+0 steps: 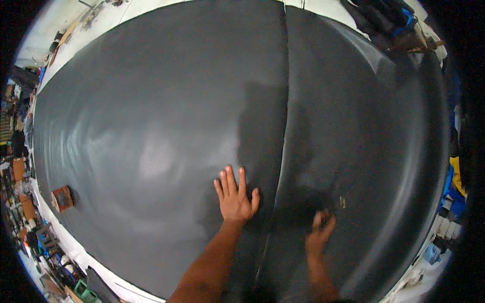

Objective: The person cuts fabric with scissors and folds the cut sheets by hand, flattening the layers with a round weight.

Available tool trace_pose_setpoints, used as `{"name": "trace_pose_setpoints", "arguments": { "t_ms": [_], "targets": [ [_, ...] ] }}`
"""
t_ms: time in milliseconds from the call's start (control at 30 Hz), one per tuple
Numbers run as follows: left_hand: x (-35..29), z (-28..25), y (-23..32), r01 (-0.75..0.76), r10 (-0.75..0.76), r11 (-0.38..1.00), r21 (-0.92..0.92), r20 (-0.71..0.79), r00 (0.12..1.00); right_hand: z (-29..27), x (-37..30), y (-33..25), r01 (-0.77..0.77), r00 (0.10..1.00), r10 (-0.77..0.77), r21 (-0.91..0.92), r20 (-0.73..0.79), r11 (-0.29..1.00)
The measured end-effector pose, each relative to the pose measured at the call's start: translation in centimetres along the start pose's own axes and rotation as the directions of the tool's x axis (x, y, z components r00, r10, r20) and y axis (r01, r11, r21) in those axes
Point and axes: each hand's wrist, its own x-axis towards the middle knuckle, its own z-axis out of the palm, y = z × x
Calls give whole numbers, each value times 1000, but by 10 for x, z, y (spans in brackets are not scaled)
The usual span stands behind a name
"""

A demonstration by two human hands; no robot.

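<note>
A large dark grey sheet of smooth, slightly shiny material [166, 101] covers the work surface. A thin pale edge line [284, 141] runs down it from far to near. Just left of this line, my left hand [236, 203] lies flat on the sheet with its fingers spread. Right of the line is my right hand [319, 231], its fingers bent together and somewhat blurred. What they pinch, if anything, cannot be made out. Close beyond those fingertips shows a small yellowish spot or piece [342, 202], too small to identify.
A small reddish-brown box [63, 198] sits near the sheet's left edge. Many mixed items [38, 237] crowd the space beyond that side. At the far right lies a dark bundle [386, 22]; yellow and blue material [456, 177] is beyond the right edge.
</note>
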Motion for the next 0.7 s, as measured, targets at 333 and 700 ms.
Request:
{"name": "trace_pose_setpoints", "arguments": {
  "t_ms": [333,700],
  "targets": [
    [-9,15,-3,-96,102,994,45,-168,981,-94,-156,161,-26,851,-391,-773,-350,634],
    [-39,-69,-4,-311,180,919,-241,-445,877,-84,-143,134,-16,827,-293,-542,-480,841]
  ]
}}
